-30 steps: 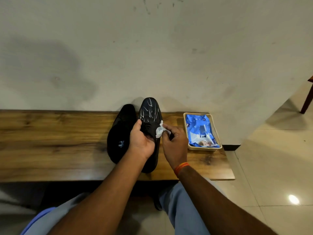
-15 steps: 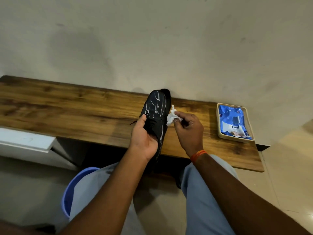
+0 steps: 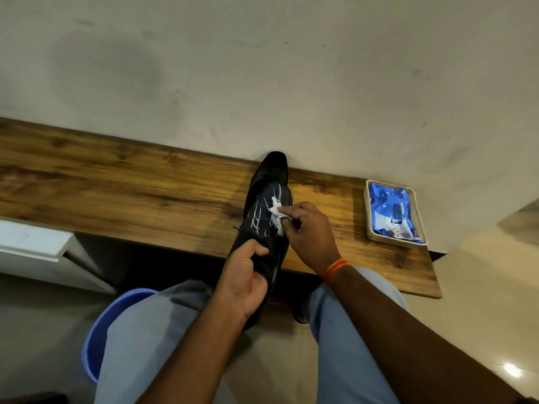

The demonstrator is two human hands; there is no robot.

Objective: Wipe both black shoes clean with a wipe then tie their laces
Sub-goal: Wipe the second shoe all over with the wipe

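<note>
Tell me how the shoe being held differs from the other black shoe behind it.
The held shoe is streaked with white marks; the far shoe shows none on its visible part. The held shoe is gripped by the left hand and touched by the wipe in the right hand; the far shoe lies untouched on the bench, mostly hidden behind it. Both are black.

Both arms bare, no sleeves in view. Right wrist: thin orange thread band, doubled strands. Legs in light blue-grey trousers, plain cloth, no markings seen. Left wrist: nothing worn.
</note>
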